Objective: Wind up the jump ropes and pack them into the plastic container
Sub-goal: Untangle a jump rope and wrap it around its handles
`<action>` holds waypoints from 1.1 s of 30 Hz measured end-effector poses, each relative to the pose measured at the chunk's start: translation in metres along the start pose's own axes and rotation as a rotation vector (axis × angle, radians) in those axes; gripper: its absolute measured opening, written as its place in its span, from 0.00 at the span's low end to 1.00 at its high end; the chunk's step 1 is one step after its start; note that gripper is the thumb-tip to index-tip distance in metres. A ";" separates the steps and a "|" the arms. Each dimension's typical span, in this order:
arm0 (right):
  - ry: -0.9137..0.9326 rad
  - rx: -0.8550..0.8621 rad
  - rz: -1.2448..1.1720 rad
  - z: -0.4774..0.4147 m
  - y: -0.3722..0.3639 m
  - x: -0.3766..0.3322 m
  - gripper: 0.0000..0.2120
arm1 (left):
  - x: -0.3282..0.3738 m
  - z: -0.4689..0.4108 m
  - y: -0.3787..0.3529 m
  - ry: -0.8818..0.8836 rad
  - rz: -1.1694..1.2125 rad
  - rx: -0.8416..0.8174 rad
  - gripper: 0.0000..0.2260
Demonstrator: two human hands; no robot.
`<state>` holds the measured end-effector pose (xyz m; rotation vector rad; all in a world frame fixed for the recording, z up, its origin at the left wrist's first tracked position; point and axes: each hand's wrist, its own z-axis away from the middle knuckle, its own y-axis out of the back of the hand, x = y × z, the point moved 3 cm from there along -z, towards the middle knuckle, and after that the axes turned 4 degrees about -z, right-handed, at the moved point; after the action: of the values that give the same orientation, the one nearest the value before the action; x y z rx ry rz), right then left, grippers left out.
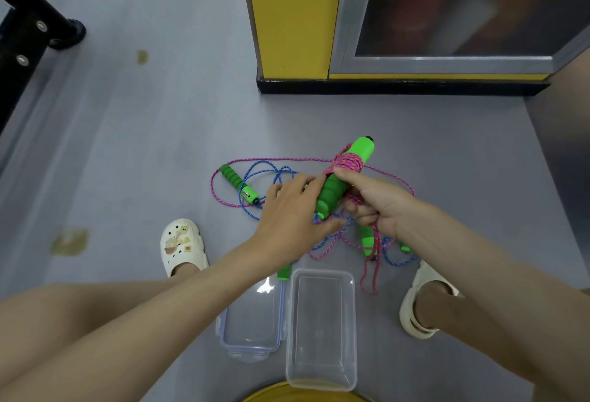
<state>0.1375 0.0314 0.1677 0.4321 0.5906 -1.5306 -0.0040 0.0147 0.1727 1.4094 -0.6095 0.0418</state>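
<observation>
My right hand (pixel 373 202) grips a pair of green jump-rope handles (pixel 335 191) held upright, with pink rope (pixel 348 160) wound several times round their upper part. My left hand (pixel 293 210) reaches in beside the handles, fingers extended and touching the rope near their lower end. Loose pink and blue rope (pixel 271 175) lies tangled on the floor beneath both hands. Another green handle (pixel 238 183) lies on the floor to the left, and more green handles (pixel 367 240) show under my right wrist. The clear plastic container (pixel 321 379) stands open on the floor between my feet.
The container's clear lid (pixel 252 321) lies left of it. My feet in white clogs (pixel 180 243) flank the ropes. A yellow cabinet with a glass door (pixel 293 18) stands ahead, black equipment legs (pixel 38 28) at far left, a yellow stool edge (pixel 287 397) at the bottom.
</observation>
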 end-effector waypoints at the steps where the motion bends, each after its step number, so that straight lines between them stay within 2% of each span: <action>1: 0.004 0.018 0.003 -0.001 0.002 -0.002 0.17 | 0.002 -0.001 0.005 0.089 0.214 -0.058 0.30; 4: 0.027 0.003 0.017 0.000 0.005 -0.001 0.18 | -0.005 -0.004 0.007 0.478 0.838 -0.234 0.25; 6: 0.071 -0.050 0.036 0.001 0.004 0.002 0.19 | -0.012 -0.003 0.002 0.618 1.026 -0.394 0.25; 9: 0.122 -0.161 0.026 0.004 0.000 0.003 0.20 | -0.008 0.002 -0.001 0.629 1.257 -0.545 0.20; 13: 0.141 -0.202 0.123 0.006 0.001 0.001 0.21 | -0.006 -0.001 0.001 0.605 1.383 -0.471 0.09; 18: 0.115 -0.134 0.241 0.004 0.008 0.001 0.20 | -0.017 -0.004 0.001 0.594 1.190 -0.382 0.20; 20: 0.100 -0.141 0.300 0.004 0.010 0.001 0.19 | -0.019 -0.004 0.000 0.550 1.061 -0.344 0.21; 23: 0.058 -0.160 0.344 0.003 0.011 0.003 0.19 | -0.020 -0.004 -0.001 0.506 0.990 -0.291 0.20; 26: 0.004 -0.158 0.324 0.001 0.013 0.005 0.13 | -0.025 -0.005 -0.002 0.492 0.873 -0.234 0.21; 29: -0.060 -0.137 0.269 0.000 0.012 0.006 0.14 | -0.029 -0.007 -0.002 0.466 0.767 -0.191 0.21; 33: -0.128 -0.143 0.086 0.000 0.012 0.007 0.15 | -0.030 -0.008 0.002 0.329 0.407 -0.116 0.21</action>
<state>0.1494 0.0257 0.1625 0.2448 0.5699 -1.4122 -0.0272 0.0319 0.1614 1.1165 -0.6024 0.5434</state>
